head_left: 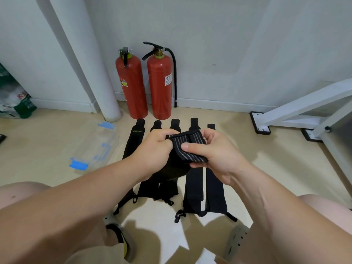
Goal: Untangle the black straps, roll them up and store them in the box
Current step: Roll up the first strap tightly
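Left hand [152, 147] and right hand [215, 157]: each grip is clenched on the same striped strap [179, 149]. Other straps [194, 183] lie in a row on the floor [266, 178], box [99, 147] nearby.

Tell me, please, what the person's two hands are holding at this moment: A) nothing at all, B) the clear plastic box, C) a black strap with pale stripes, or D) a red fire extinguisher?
C: the left hand and the right hand both grip a black striped strap, held above the other straps laid out on the floor.
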